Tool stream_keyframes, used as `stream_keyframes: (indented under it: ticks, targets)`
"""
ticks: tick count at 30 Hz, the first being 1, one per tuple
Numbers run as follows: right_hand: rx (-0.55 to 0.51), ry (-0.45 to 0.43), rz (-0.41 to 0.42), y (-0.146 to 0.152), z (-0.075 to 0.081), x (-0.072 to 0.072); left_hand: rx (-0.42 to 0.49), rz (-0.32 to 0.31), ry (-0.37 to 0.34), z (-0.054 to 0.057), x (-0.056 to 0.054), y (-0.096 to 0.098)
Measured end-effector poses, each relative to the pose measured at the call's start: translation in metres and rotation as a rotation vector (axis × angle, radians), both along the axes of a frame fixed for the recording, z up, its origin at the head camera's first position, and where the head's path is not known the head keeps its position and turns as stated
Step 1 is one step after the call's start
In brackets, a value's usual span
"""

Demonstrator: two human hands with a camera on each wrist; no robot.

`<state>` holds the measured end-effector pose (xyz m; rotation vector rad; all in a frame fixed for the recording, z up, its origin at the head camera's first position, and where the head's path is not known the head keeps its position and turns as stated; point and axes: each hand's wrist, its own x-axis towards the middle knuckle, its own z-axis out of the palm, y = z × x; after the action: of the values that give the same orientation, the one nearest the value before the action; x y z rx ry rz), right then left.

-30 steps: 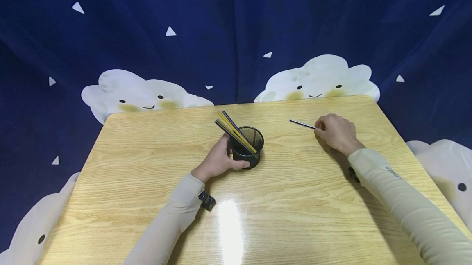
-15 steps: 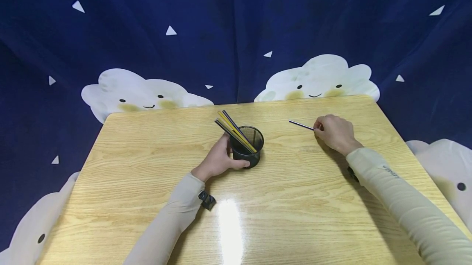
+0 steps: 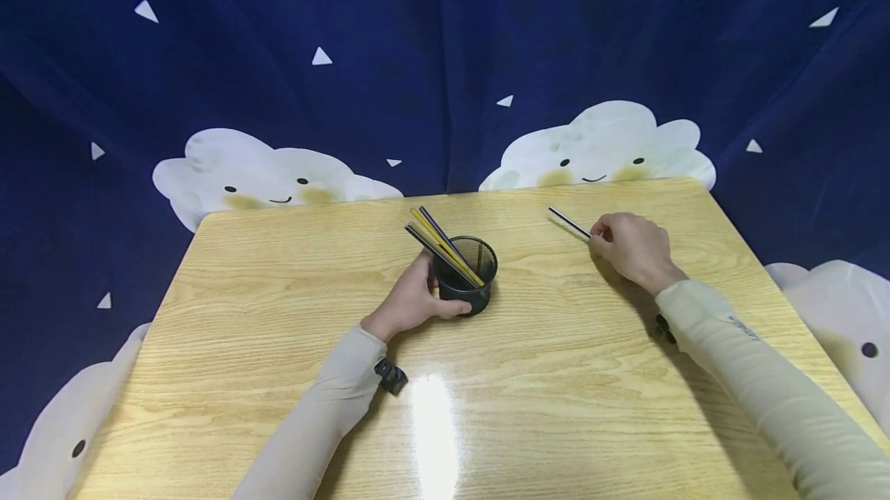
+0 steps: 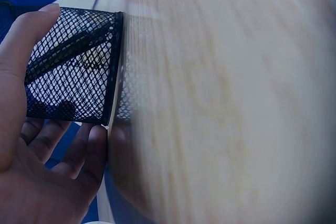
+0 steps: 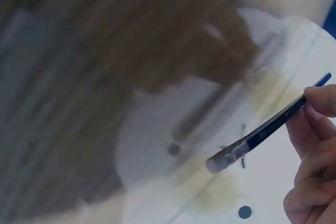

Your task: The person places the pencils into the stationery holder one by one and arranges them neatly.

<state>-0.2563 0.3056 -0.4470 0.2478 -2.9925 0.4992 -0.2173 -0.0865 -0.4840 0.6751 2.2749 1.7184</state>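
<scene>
My left hand [image 3: 410, 295] grips a black mesh pen cup [image 3: 473, 301] near the middle of the table, thumb on the near side. Several pencils [image 3: 438, 241], yellow and dark ones, lean out of it to the left. In the left wrist view, fingers wrap the mesh cup [image 4: 73, 66], whose base is at the tabletop. To the right, my right hand [image 3: 634, 246] pinches a dark blue pencil [image 3: 572, 223] near one end. The right wrist view shows that pencil [image 5: 262, 129] between thumb and fingers, raised off the tabletop, its pale blunt end toward the camera.
The wooden table [image 3: 278, 314] has rounded back corners and carries a bright light reflection near the front. Behind it hangs a dark blue curtain [image 3: 382, 44] printed with smiling clouds and white triangles.
The far end of the blue pencil has swung up and back while my right hand shifted only slightly. My left hand and the pen cup have stayed put.
</scene>
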Motion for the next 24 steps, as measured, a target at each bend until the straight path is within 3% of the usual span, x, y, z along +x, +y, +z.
stream_keyframes:
  ticks: [13,24]
  targets:
    - [-0.247,0.208,0.089,-0.042,0.035,0.012,-0.006,0.001,0.002,0.001,0.0,-0.001]
    - [-0.328,0.291,0.174,-0.077,0.054,0.022,-0.02,0.001,0.018,0.0,-0.001,-0.001]
